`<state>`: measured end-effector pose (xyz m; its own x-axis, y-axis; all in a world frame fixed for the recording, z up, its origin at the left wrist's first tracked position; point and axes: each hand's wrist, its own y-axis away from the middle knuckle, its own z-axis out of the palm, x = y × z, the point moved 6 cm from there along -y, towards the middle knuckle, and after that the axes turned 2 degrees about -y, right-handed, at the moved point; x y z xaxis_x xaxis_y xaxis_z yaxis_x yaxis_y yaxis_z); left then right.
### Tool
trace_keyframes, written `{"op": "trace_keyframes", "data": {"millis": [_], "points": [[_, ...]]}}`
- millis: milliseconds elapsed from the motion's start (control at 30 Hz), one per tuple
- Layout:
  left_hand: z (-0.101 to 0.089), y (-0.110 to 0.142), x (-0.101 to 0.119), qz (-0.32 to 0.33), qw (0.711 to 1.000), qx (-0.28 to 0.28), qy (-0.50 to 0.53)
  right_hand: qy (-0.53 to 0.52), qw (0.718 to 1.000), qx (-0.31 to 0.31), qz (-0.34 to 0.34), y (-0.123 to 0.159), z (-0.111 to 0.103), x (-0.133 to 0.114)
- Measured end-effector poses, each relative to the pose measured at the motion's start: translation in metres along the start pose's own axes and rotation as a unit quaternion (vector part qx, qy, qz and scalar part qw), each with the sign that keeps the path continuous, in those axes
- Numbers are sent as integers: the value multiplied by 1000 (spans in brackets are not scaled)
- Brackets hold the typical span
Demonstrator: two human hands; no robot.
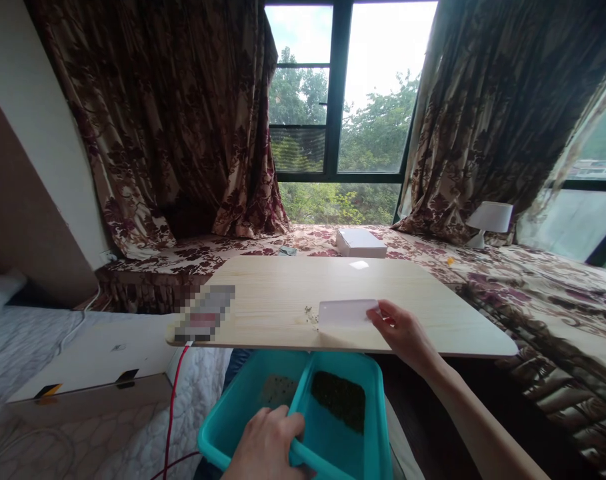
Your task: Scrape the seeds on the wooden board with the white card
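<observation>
My right hand (407, 337) pinches the right end of a white card (345, 316), which is held low over the wooden tabletop (263, 287). Small dark-green grains (310, 313) lie scattered at the card's left edge. Below the table's near edge is a teal divided bin (377, 400), and my left hand (269, 441) is closed over its rim at the near end of the divider. Its right compartment holds a heap of dark-green grains (340, 399). In the left one lies a pale patch with dark specks (280, 390), partly hidden by my left hand.
A pixelated flat device (207, 317) with a red cable (175, 393) sits at the table's left end. Left of it, a white box (97, 353) rests on a quilted bed. Behind the table are a smaller white box (361, 243) and a lamp (489, 220) on the window seat.
</observation>
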<state>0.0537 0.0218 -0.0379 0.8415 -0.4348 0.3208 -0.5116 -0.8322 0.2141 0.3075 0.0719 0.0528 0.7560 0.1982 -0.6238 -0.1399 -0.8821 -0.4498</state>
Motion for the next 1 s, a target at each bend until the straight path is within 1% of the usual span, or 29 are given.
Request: {"op": "trace_keyframes", "data": {"millis": [100, 233, 400, 533, 700, 867, 1000], "points": [[0, 1, -5, -7, 1000, 18, 18, -19, 1000, -1, 3, -2, 5, 3], [1, 0, -9, -12, 999, 23, 18, -31, 999, -10, 0, -3, 9, 7], [0, -1, -7, -15, 999, 28, 24, -53, 999, -7, -5, -2, 5, 7], [0, 1, -5, -11, 999, 30, 23, -53, 999, 2, 7, 1, 0, 6], [1, 0, -6, -17, 999, 28, 15, -66, 998, -3, 18, 5, 6, 5], [4, -2, -9, -10, 999, 30, 16, -32, 999, 19, 30, 5, 4, 10], [5, -4, -10, -9, 1000, 11, 9, -21, 998, 36, 36, 3, -1, 8]]}}
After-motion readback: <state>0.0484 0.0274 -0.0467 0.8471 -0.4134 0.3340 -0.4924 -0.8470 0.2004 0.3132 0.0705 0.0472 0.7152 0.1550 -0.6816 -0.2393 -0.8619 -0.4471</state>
